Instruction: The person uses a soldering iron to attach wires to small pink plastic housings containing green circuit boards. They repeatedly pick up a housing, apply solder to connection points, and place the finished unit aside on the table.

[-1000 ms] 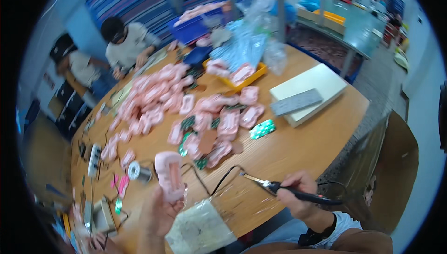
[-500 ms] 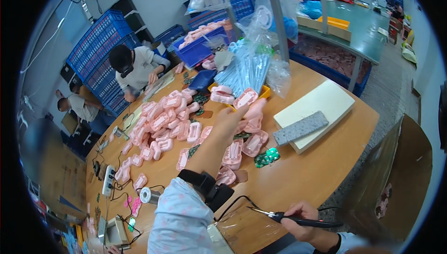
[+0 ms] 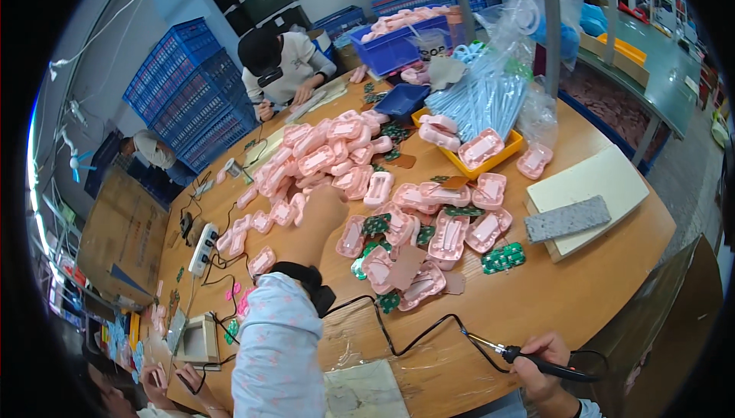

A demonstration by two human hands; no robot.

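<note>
My right hand [image 3: 542, 364], at the lower right, is closed round the black handle of a soldering iron [image 3: 528, 355]. Its metal tip points up and left, clear of the pink parts. My left hand [image 3: 325, 205] reaches to the front edge of a heap of pink plastic shells [image 3: 318, 159], its fingers mostly hidden behind the back of the hand. Whether it grips a shell cannot be made out. To its right lies a loose group of open pink shells [image 3: 448, 236] with green circuit boards [image 3: 503, 258] and brown pieces [image 3: 406, 266] among them.
A yellow tray [image 3: 490, 168] holds light-blue strips [image 3: 478, 100]. A grey stone block [image 3: 567, 219] lies on a cream slab [image 3: 612, 181] at the right. Left are a power strip [image 3: 203, 249] and cables. Across the table sits a co-worker [image 3: 283, 66]; another person's hands [image 3: 172, 383] show lower left.
My left hand has moved left, from beside the yellow tray to the heap of shells. The right hand still holds the soldering iron. The view has shifted, showing more of the loose shells.
</note>
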